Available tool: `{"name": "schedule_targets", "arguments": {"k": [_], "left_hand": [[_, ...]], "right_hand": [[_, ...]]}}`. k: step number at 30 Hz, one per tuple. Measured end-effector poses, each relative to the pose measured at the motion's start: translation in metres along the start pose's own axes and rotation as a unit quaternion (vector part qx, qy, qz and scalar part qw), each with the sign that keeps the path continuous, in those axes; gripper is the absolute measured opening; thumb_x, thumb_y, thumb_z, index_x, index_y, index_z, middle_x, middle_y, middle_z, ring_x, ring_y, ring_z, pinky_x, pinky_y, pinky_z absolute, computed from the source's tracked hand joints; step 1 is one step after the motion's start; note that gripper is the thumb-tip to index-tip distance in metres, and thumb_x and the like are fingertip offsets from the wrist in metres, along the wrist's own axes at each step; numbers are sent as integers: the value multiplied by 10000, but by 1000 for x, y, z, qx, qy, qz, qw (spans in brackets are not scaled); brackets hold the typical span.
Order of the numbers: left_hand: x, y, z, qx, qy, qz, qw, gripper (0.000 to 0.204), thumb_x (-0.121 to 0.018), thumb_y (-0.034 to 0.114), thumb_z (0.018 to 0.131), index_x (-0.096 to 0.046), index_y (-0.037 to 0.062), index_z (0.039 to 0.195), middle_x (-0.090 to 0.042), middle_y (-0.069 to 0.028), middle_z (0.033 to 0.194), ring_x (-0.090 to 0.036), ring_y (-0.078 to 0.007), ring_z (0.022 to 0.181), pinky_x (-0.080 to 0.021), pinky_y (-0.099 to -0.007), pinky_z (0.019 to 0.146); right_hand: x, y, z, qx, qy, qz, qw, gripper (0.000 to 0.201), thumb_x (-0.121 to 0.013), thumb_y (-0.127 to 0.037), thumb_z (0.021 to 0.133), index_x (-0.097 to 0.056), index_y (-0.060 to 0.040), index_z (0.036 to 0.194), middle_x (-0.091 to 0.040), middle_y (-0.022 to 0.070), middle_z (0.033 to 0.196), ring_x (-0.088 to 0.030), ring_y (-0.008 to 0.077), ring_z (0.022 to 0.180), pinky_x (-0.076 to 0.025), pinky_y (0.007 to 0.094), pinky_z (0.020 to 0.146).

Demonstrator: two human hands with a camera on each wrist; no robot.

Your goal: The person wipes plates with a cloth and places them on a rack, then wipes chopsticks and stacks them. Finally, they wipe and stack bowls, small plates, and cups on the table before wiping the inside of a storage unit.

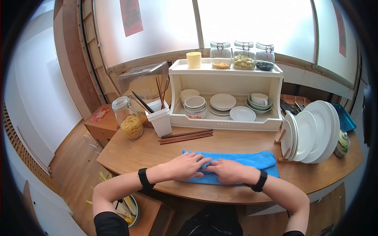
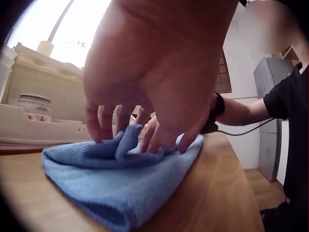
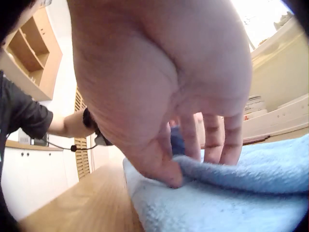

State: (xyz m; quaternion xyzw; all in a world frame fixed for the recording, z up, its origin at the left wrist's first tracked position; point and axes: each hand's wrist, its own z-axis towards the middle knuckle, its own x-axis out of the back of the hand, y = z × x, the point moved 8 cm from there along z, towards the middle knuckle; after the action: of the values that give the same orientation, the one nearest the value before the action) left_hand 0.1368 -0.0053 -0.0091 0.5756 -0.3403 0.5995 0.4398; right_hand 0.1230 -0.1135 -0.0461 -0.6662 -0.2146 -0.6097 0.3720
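A blue towel [image 1: 252, 159], folded in layers, lies along the front of the wooden table. My left hand [image 1: 185, 166] is at its left half; in the left wrist view its bent fingers and thumb pinch a raised ridge of the cloth [image 2: 126, 142]. Close beside it, my right hand [image 1: 230, 171] holds the towel near its middle. The right wrist view shows the thumb [image 3: 169, 174] on the near side of a folded edge [image 3: 231, 176] and the fingers on the far side. Both hands nearly meet over the cloth.
Behind the towel lie several chopsticks [image 1: 187, 136] and a white holder [image 1: 160, 120]. A pasta jar [image 1: 132, 126] stands at the left. White plates [image 1: 305, 135] fill a rack at the right. A cream shelf [image 1: 228, 125] with bowls and jars stands at the back.
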Motion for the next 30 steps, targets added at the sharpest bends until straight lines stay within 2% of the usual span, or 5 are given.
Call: {"name": "schedule_targets", "arguments": {"k": [11,14,20,26,30], "left_hand": [[-17,-35,-34,88,-87,-47,991,457,-666,261,948,-536,121,1363,-585,-173,1097,-606,-390,993,-494,-448,894],[-8,-33,-42,91,-70,-27,993,452,-668,311,939,-543,127,1333,-602,-186,1103,-617,-393,1003,-494,-446,885],[-4,-20,-51,2,-19,166,986,450,-640,408,950,-577,127,1296,-635,-133,1092,-654,-338,919,-480,-400,884],[2,-20,-58,34,-14,179,983,356,-584,394,990,-620,128,1225,-693,-81,864,-676,-286,894,-484,-403,860],[3,-33,-70,61,-67,108,990,383,-603,416,985,-635,149,1259,-718,-68,896,-672,-275,888,-488,-399,875]], "right_hand": [[38,74,-97,-252,37,-78,964,525,-760,-402,841,-620,-63,1217,-641,171,1160,-574,374,1153,-460,469,985],[48,66,-108,-224,143,-108,958,536,-766,-415,830,-628,-73,1218,-640,165,1139,-564,366,1140,-435,463,997],[49,71,-99,-200,101,-121,967,517,-787,-417,794,-658,-64,1148,-636,151,1088,-560,341,1108,-408,437,1008],[71,32,-115,-148,166,-314,923,159,-722,-183,797,-637,-72,873,-619,87,908,-608,250,893,-478,372,811],[75,17,-148,-148,160,-275,936,95,-698,-89,776,-608,-71,800,-608,81,850,-595,248,804,-476,365,728]]}}
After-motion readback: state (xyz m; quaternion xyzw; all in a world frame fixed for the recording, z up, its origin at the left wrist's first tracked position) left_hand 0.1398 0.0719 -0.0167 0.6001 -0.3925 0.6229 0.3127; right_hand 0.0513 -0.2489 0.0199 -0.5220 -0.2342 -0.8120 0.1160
